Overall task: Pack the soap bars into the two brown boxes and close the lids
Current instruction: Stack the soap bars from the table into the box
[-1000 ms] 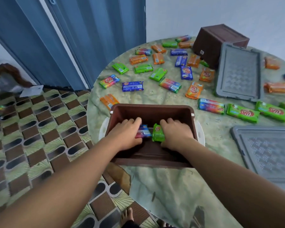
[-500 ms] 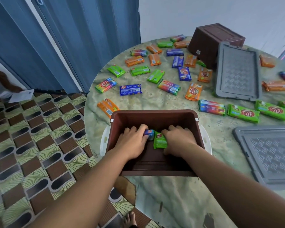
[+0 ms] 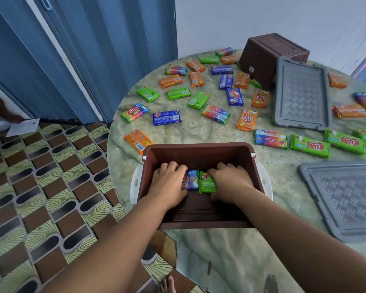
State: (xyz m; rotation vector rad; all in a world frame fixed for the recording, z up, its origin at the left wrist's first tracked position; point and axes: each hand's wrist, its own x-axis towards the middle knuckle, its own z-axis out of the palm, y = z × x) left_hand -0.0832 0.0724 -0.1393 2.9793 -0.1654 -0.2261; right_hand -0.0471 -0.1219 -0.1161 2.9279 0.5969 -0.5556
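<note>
While both forearms reached down into the open brown plastic box point(image 3: 199, 153) at the near edge of the round, green marbled table point(image 3: 209, 134), the left hand point(image 3: 169, 182) lay over a blue-wrapped soap bar point(image 3: 191, 180) with its fingers curled round the bar's left end, and the right hand point(image 3: 230, 182) gripped a green-wrapped soap bar point(image 3: 207, 182) the same way from the right. The two bars stood side by side, touching, in the middle of the box floor, with bare brown floor showing toward the near wall. White handles stuck out at both short sides of the box, and its near rim sat just inside the table's edge. Beyond the far rim, a strip of bare tabletop separated the box from the scattered soap bars point(image 3: 197, 100), which were orange, green, blue and rainbow-wrapped and lay mostly apart from one another across the far half of the table. An orange-wrapped soap bar point(image 3: 137, 140) lay just beside the box's far left corner, close to the table's left edge. The second brown plastic box point(image 3: 268, 56) rested upside down and tilted at the far side, touching a grey plastic lid point(image 3: 300, 94) that lay flat beside it. Another grey plastic lid point(image 3: 344, 199) lay flat at the right, well apart from the near box, with open tabletop between them. Left of the table was patterned brown and green floor tile point(image 3: 51, 187) and a blue folding door point(image 3: 93, 49).
</note>
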